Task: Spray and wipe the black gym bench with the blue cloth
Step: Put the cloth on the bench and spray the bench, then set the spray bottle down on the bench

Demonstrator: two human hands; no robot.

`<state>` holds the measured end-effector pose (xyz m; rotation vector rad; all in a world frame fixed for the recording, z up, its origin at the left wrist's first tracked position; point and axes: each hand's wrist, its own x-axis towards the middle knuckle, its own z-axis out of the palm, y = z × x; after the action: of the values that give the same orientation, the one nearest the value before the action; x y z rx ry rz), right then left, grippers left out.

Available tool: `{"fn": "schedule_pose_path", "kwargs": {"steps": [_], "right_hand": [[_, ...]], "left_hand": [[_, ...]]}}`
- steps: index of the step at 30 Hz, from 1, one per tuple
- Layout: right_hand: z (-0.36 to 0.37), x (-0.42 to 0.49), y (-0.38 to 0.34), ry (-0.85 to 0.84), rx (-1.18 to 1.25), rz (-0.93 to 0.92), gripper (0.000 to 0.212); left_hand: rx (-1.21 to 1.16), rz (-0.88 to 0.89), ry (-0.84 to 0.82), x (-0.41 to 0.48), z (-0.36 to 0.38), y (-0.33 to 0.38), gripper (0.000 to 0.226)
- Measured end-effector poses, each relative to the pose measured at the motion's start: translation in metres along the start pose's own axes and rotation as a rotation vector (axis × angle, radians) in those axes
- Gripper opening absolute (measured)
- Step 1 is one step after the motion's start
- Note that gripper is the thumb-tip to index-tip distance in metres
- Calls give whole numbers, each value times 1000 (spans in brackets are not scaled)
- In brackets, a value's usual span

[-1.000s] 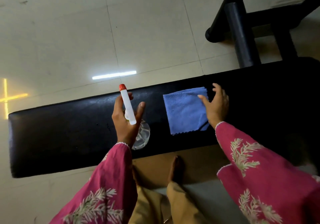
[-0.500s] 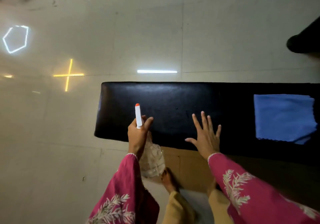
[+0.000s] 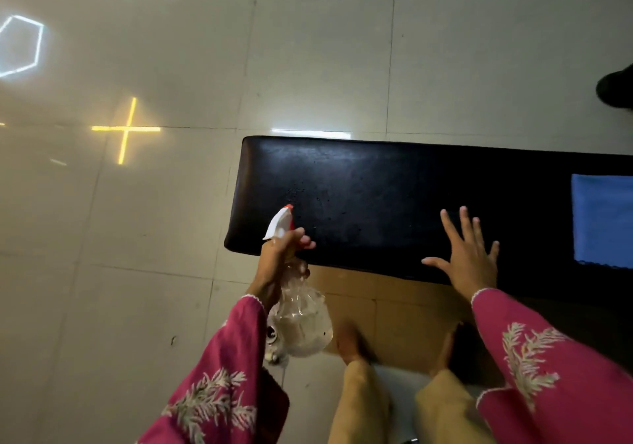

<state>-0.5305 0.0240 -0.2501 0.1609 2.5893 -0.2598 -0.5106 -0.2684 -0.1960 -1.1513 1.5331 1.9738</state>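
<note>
The black gym bench (image 3: 370, 183) runs from the middle of the view to the right edge, its left end in sight. Small droplets glint on its padding near that end. My left hand (image 3: 279, 258) is shut on a clear spray bottle (image 3: 301, 320) with a white and orange nozzle, which points at the bench's left front corner. My right hand (image 3: 469, 258) lies flat on the bench's front part, fingers spread, holding nothing. The blue cloth (image 3: 604, 220) lies flat on the bench at the right edge, apart from both hands.
Pale tiled floor (image 3: 171, 238) surrounds the bench, with light reflections on it. A brown mat (image 3: 394, 303) lies under the bench's front side, where my bare feet and tan trouser legs stand. A dark object (image 3: 616, 87) sits at the far right edge.
My view has shifted left along the bench, so the cloth now sits at the right edge. The bottle's nozzle has tilted toward the bench's left end, and droplets show there.
</note>
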Motion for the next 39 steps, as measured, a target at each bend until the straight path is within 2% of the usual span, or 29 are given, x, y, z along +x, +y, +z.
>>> {"fn": "schedule_pose_path", "kwargs": {"steps": [4, 7, 10, 12, 15, 16, 18, 19, 22, 23, 25, 28, 30, 32, 35, 39], "right_hand": [[1, -8, 10, 31, 4, 36, 95], [1, -16, 23, 35, 21, 76, 93], [-1, -18, 38, 23, -3, 45, 89], [-5, -18, 51, 30, 4, 43, 87], [-7, -18, 64, 39, 32, 37, 85], [-8, -19, 71, 40, 38, 30, 84], [-13, -20, 88, 41, 27, -7, 82], [-14, -20, 94, 54, 26, -34, 80], [-27, -17, 126, 184, 91, -55, 75], [-33, -14, 140, 252, 123, -30, 75], [-45, -6, 170, 370, 207, 80, 78], [-68, 12, 221, 478, 399, 376, 86], [-82, 26, 247, 516, 666, 561, 89], [-91, 39, 266, 499, 887, 660, 85], [-96, 51, 274, 358, 903, 603, 70], [-95, 61, 271, 220, 713, 415, 64]], "left_hand": [[94, -43, -229, -3, 37, -5, 22], [153, -32, -189, -5, 68, -11, 7], [140, -24, -123, -4, 91, -17, 19], [122, -22, -170, -8, 110, -19, 9], [154, -38, -323, -12, 133, -20, 26], [181, -43, -365, -17, 145, -21, 24], [282, -37, -384, -21, 173, -27, 6], [339, -6, -373, -22, 184, -29, 10], [429, 67, -372, -23, 220, -41, 38], [446, 75, -350, -23, 232, -43, 34], [473, 91, -285, -25, 253, -45, 8], [541, 250, -225, -27, 287, -44, 6], [528, 373, -198, -27, 308, -42, 12], [534, 499, -176, -29, 330, -40, 21], [574, 692, -160, -32, 357, -37, 33], [543, 841, -123, -35, 389, -38, 38]]}}
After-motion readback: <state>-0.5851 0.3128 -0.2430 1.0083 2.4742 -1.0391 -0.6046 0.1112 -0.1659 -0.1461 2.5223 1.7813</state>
